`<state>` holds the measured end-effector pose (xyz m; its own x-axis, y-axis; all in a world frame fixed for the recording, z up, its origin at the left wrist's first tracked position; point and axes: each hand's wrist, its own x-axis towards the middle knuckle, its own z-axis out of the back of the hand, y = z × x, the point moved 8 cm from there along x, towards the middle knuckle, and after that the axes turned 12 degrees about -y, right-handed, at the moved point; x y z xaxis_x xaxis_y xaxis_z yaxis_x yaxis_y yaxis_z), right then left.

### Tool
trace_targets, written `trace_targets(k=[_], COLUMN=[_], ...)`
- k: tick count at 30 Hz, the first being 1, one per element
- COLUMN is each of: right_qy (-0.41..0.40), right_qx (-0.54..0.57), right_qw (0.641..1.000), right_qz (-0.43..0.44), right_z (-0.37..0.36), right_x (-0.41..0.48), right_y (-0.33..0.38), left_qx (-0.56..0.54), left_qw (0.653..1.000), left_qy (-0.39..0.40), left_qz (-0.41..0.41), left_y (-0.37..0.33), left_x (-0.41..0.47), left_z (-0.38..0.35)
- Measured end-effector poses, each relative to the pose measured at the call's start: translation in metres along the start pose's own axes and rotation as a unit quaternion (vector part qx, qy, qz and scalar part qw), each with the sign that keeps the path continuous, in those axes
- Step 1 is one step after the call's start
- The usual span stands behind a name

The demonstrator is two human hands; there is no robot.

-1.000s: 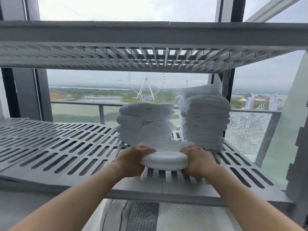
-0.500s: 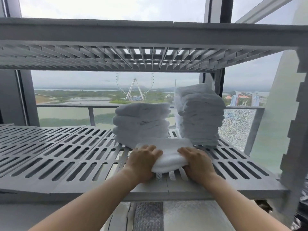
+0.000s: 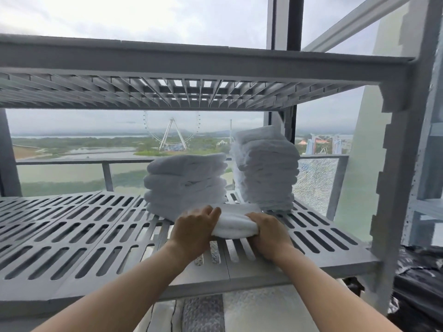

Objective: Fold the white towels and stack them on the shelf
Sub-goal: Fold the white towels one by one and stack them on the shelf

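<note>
A folded white towel (image 3: 233, 225) lies on the grey slotted shelf (image 3: 79, 236), just in front of two stacks. My left hand (image 3: 194, 231) grips its left end and my right hand (image 3: 268, 233) grips its right end, fingers curled over the top. Behind it stands a shorter stack of folded white towels (image 3: 187, 183). A taller stack of folded towels (image 3: 266, 168) rises to its right, close to the shelf's back post.
The upper shelf (image 3: 191, 68) hangs low over the stacks. A grey upright post (image 3: 398, 164) bounds the shelf on the right. Black plastic (image 3: 417, 283) lies at the lower right. A patterned surface (image 3: 203, 315) shows below the shelf. A window lies behind.
Both hands have pushed the folded towel further back on the shelf, closer to the two stacks. The view has shifted left and forward.
</note>
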<state>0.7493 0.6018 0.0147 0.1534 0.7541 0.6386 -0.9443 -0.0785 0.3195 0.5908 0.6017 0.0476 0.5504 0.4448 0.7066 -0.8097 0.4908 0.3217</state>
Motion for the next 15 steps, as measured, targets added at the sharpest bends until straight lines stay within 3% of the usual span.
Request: trace_targets(k=[7,15], right_qy=[-0.012,-0.033], right_qx=[0.034,0.072], right_qw=[0.999,0.995], right_qz=[0.034,0.060], right_z=[0.020,0.051], right_x=[0.008,0.022], right_y=[-0.006,-0.034], left_qx=[0.030,0.051], left_qw=[0.995,0.997], left_qy=[0.082,0.023], left_qz=[0.045,0.059], left_y=[-0.001,-0.021], left_x=[0.013,0.039], left_z=[-0.007,0.020])
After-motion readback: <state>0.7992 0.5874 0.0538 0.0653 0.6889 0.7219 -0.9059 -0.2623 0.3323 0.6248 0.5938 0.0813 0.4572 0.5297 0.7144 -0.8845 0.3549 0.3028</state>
